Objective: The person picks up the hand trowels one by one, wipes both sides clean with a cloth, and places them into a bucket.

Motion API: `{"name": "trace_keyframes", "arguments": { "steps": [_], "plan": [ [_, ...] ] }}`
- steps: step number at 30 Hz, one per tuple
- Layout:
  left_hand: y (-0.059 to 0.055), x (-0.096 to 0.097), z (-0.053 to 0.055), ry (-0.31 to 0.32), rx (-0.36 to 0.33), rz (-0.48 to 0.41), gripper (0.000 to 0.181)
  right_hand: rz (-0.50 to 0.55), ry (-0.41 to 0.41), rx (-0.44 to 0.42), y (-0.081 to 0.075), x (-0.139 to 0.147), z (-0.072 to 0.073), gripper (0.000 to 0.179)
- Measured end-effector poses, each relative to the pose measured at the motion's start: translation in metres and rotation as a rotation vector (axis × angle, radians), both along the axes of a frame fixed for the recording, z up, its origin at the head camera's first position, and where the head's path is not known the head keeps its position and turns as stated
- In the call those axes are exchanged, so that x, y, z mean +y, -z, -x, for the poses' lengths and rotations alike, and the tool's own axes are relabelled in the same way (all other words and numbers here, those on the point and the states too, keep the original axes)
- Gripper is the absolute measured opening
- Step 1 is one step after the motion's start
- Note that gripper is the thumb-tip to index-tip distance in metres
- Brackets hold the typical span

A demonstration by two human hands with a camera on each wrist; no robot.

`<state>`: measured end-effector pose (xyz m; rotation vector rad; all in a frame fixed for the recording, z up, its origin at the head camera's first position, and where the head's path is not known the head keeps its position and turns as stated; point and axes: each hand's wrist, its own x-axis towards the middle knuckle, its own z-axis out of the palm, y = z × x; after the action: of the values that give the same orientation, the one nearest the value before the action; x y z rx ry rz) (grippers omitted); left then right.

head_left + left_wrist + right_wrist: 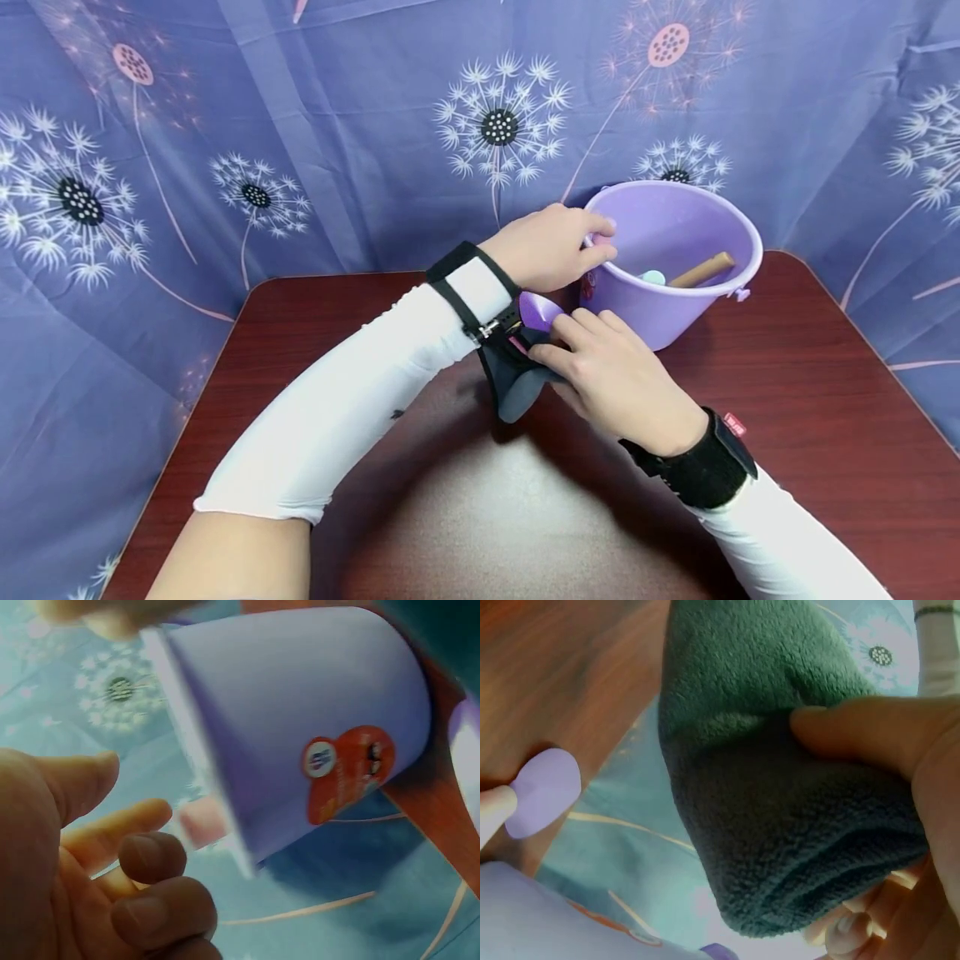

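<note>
My left hand (551,248) reaches to the near left rim of a lilac bucket (652,312). Its thumb and fingers are spread apart in the left wrist view, and a small blurred pink block-like piece (202,823) is just past the fingertips by the rim. With my right hand (611,379) I grip a folded dark grey-green fleece cloth (780,772), thumb on one side and fingers curled below. A shiny purple oval piece (538,311) shows between the hands, beside the cloth; its kind is unclear and its lower part is hidden.
Inside the bucket are a tan stick-like piece (701,271) and a rounded mint-green piece (652,277). The dark red wooden table (810,400) meets a blue dandelion-print cloth backdrop (360,150) behind and at the sides.
</note>
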<state>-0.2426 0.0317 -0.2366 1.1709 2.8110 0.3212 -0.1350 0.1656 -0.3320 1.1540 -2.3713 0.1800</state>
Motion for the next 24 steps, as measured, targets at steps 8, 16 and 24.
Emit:
{"name": "trace_keyframes", "arguments": {
  "steps": [8, 16, 24],
  "plan": [
    [-0.013, -0.044, -0.032, -0.079, -0.029, -0.295, 0.045, 0.117, 0.077, 0.056, -0.008, 0.006, 0.003, 0.031],
    [-0.002, -0.084, -0.068, -0.075, 0.131, -0.539, 0.038, 0.209, 0.109, 0.109, -0.011, 0.009, 0.003, 0.028],
    [0.034, -0.105, -0.107, -0.058, 0.166, -0.628, 0.027, 0.253, 0.164, 0.118, -0.015, 0.014, 0.007, 0.034]
  ]
}}
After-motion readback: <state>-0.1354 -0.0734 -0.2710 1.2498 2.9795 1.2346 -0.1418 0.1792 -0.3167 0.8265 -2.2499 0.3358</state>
